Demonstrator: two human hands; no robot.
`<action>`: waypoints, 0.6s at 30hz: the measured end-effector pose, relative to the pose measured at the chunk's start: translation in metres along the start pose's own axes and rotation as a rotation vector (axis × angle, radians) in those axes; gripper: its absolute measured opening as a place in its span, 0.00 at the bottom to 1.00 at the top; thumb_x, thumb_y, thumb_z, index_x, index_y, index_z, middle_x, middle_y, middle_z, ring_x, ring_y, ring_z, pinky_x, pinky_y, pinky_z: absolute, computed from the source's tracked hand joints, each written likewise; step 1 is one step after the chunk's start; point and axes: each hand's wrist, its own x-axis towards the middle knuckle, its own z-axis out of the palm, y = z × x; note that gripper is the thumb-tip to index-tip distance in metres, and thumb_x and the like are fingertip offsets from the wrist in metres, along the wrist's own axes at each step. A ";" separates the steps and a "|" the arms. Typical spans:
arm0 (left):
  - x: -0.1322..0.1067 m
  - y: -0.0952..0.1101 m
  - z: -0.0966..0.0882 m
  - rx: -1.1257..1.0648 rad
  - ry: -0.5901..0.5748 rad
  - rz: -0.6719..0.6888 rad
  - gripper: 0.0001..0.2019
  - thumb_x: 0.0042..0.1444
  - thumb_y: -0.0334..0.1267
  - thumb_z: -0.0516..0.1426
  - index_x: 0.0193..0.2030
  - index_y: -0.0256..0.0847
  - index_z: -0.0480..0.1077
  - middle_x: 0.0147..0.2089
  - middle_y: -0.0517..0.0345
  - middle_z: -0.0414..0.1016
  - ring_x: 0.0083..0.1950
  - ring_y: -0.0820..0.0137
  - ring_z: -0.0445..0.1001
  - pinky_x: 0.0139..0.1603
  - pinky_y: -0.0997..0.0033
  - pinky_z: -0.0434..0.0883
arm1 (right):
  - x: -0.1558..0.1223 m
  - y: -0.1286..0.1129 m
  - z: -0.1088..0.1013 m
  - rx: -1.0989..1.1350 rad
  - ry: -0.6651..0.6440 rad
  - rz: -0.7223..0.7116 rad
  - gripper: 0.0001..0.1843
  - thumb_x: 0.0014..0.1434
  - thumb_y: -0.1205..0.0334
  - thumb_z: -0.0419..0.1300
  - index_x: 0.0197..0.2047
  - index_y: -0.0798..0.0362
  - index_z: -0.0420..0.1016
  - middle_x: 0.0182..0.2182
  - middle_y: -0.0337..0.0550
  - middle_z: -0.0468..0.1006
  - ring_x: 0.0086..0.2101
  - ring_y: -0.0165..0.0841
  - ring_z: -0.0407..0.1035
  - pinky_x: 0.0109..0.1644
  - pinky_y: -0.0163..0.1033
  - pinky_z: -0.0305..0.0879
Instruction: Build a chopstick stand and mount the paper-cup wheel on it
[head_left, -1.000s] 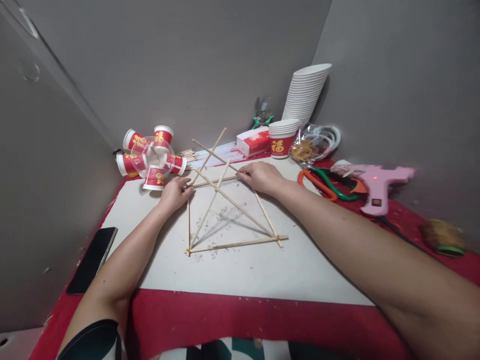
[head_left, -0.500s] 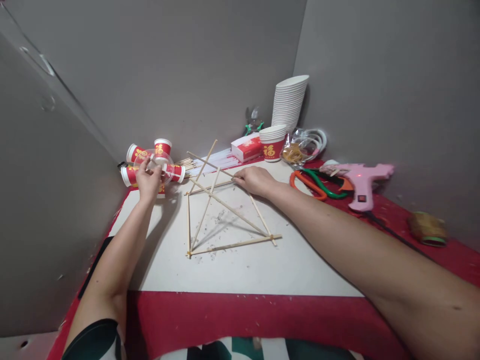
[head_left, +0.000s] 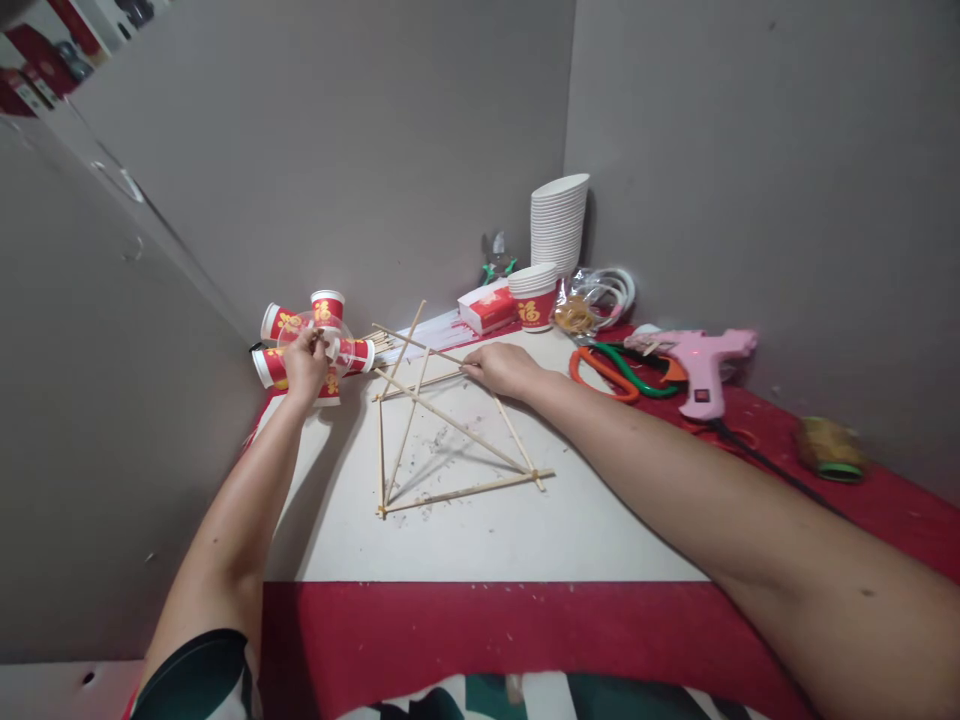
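Observation:
My left hand (head_left: 306,362) is closed at the middle of a cup wheel, where several red-and-white paper cups (head_left: 328,309) ring a clear plastic disc (head_left: 343,330). Its fingers pinch near the hub; exactly what lies between them is hidden. In the middle of the white board stands a stick frame (head_left: 472,490), a rectangular base with crossed sticks rising on two sides. My right hand (head_left: 501,369) grips the frame's far right corner, fingers closed around the sticks. Yellowish bands or ties show at the near corners.
Behind the frame lie wooden skewers (head_left: 382,342), a red-white box (head_left: 487,307) and stacked paper cups (head_left: 559,225). Orange-and-green handled scissors or pliers (head_left: 634,372), a pink glue gun (head_left: 701,365) and a twine roll (head_left: 829,450) are on the right. Grey walls close in behind.
The camera view has shifted slightly. My left hand's fingers have drawn together at the wheel's hub. My right hand keeps its hold on the frame's corner.

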 end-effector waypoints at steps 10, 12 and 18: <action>-0.006 0.040 -0.035 0.171 0.251 0.585 0.17 0.68 0.39 0.51 0.54 0.38 0.77 0.46 0.49 0.85 0.38 0.68 0.83 0.45 0.68 0.78 | 0.001 -0.001 0.000 -0.007 -0.018 0.003 0.19 0.69 0.54 0.53 0.51 0.47 0.84 0.47 0.47 0.86 0.46 0.40 0.77 0.42 0.38 0.63; -0.011 0.050 -0.034 0.194 0.287 0.720 0.17 0.68 0.39 0.51 0.55 0.38 0.78 0.46 0.49 0.85 0.39 0.68 0.84 0.45 0.68 0.79 | 0.000 -0.002 -0.001 -0.016 -0.021 0.001 0.19 0.69 0.54 0.53 0.51 0.47 0.84 0.47 0.48 0.86 0.46 0.41 0.77 0.43 0.38 0.62; -0.037 0.084 -0.028 0.195 0.407 1.113 0.19 0.65 0.29 0.53 0.60 0.42 0.76 0.48 0.50 0.85 0.44 0.66 0.85 0.47 0.68 0.80 | -0.003 -0.005 -0.006 -0.040 -0.019 -0.008 0.19 0.69 0.55 0.52 0.49 0.48 0.84 0.45 0.49 0.85 0.45 0.40 0.77 0.42 0.38 0.61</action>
